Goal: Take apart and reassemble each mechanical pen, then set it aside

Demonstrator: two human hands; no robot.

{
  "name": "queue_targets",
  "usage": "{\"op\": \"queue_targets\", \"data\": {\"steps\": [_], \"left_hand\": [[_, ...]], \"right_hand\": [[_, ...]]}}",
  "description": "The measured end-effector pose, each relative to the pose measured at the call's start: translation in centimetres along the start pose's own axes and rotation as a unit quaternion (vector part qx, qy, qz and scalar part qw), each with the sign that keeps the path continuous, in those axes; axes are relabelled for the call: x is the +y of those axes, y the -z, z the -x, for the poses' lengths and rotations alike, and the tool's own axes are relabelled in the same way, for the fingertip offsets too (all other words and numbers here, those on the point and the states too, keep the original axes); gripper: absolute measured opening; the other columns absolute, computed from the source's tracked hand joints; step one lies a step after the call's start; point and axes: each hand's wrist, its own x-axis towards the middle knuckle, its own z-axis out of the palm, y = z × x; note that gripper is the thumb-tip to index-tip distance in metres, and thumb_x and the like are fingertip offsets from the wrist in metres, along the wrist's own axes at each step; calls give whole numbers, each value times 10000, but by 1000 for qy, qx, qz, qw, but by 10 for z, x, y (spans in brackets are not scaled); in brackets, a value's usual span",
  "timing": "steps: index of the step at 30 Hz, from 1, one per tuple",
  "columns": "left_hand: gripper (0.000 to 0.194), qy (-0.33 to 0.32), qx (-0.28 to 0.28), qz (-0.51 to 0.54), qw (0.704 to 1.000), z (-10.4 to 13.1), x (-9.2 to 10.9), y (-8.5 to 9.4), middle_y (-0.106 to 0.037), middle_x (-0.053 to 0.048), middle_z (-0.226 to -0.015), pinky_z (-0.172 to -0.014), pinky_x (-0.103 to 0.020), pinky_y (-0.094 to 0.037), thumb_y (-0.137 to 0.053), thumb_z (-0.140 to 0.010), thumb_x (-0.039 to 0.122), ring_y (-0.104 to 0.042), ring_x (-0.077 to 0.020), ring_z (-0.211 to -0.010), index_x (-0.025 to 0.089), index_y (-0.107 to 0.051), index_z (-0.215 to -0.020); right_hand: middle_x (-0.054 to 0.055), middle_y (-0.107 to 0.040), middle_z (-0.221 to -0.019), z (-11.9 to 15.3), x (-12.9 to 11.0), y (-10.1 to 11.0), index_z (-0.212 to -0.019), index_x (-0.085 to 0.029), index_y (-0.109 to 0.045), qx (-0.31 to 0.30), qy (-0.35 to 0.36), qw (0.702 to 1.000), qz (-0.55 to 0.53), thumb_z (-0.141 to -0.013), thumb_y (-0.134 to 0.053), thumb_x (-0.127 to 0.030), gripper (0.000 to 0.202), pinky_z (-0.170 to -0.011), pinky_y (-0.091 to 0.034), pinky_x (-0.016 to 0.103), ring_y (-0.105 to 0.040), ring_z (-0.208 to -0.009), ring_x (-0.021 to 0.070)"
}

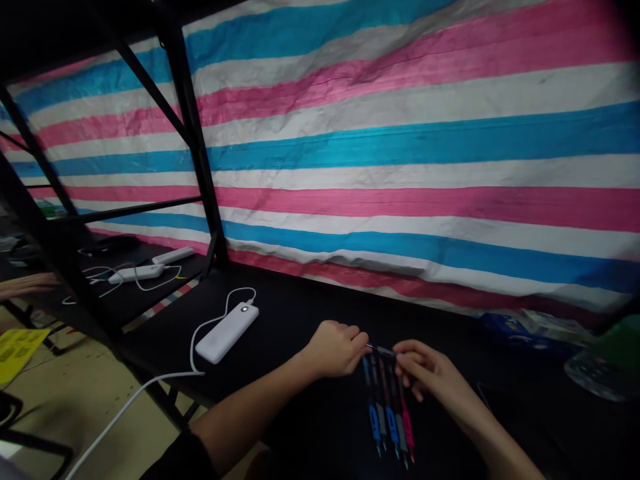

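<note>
A dark slender pen (384,351) spans the gap between my two hands, just above the black table. My left hand (337,348) is closed around its left end, where a shiny bit shows. With thumb and fingertips my right hand (425,367) pinches the other end, its lower fingers loosely curled. Right below, several pens (391,427) lie side by side in a row, their tips toward me. They have blue, grey and pink grips. Their upper ends are partly hidden by the held pen and my hands.
A white power bank (227,333) with a white cable lies on the black table (295,300) to the left. Plastic packets (530,333) sit at the back right. A black metal frame (193,133) rises at left. Another person's hand (30,285) shows at the far left.
</note>
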Motion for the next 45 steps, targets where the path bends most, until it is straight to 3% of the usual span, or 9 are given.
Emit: {"op": "queue_targets", "data": {"steps": [3,8,13,20,26,34,45], "left_hand": [[263,7,-21,16,1000,1,1,3,-614,-11,-734,-503,-266,-358,-379,-969,342,-591,-157,-592,174,-552,-865],[226,18,-47,89,995,1,0,12,-632,-33,-928,-589,-287,-434,-459,-919,327,-620,-181,-707,177,-507,-1081],[152,26,-73,150,986,2,-7,13,-603,-24,-973,-662,-278,-465,-429,-902,161,-620,-172,-794,199,-515,-1022],[205,69,-42,241,967,6,-18,0,-592,-18,-1037,-736,-251,-481,-489,-926,185,-615,-145,-850,245,-577,-1102],[147,117,13,337,934,5,-23,-3,-596,-7,-924,-637,-219,-460,-574,-867,149,-574,-118,-749,222,-600,-992],[110,155,54,387,907,2,-24,-4,-572,-3,-799,-577,-208,-455,-595,-828,169,-552,-110,-666,189,-610,-934],[90,148,70,370,914,1,-23,0,-635,0,-794,-641,-222,-455,-634,-803,148,-588,-111,-682,180,-633,-888]], "right_hand": [[27,-634,-634,2,-3,-3,-825,-151,-623,-12,-8,1000,-2,-745,-649,-616,472,-363,-397,199,-562,-479,125],[-13,-602,-595,2,-6,-7,-819,-148,-615,9,33,999,-17,-686,-742,-489,387,-397,-427,203,-554,-485,115],[-31,-584,-559,1,-6,-6,-765,-160,-592,48,30,998,-39,-674,-719,-361,254,-367,-385,189,-517,-447,101],[-31,-574,-496,-1,-1,-3,-660,-176,-555,109,-9,987,-119,-612,-595,-212,72,-338,-265,162,-452,-389,77],[-55,-501,-441,-3,0,4,-612,-186,-511,156,-25,975,-154,-569,-561,-235,82,-343,-131,156,-374,-345,51],[-60,-474,-411,-4,-1,13,-597,-192,-491,196,-14,962,-191,-545,-553,-233,91,-346,-138,167,-353,-332,52],[-56,-488,-425,-1,-4,10,-608,-196,-496,202,8,963,-179,-567,-563,-241,90,-365,-134,178,-362,-340,60]]}}
